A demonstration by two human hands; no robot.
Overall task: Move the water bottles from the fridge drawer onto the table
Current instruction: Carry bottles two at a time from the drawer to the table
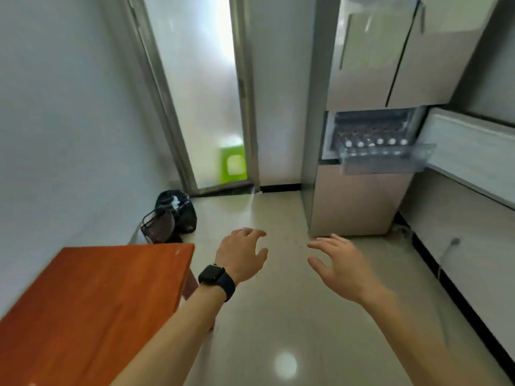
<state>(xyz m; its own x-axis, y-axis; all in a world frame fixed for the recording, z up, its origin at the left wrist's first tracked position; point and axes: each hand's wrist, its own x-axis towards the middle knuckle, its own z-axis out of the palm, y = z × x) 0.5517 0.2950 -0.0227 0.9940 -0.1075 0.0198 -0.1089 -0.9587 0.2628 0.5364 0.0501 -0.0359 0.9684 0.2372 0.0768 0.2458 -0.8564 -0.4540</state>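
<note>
Your left hand (pixel 241 254) & right hand (pixel 337 266) hung empty, fingers (pixel 324 243) loosely spread. Bottles (pixel 380 142) sat in the open drawer (pixel 390 160) at 1 o'clock, tabletop (pixel 92 302) at 8. Risk, imo: chilled plastic prob. slick, so grabbing several at once could drop one.

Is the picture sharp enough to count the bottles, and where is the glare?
Head view: blur smears the bottles in the drawer to pale caps, so a count is unsure; head view: glare whitens the door near its top and leaves a bright spot on the floor; head view: wide-angle distortion tilts the fridge and door.
</note>
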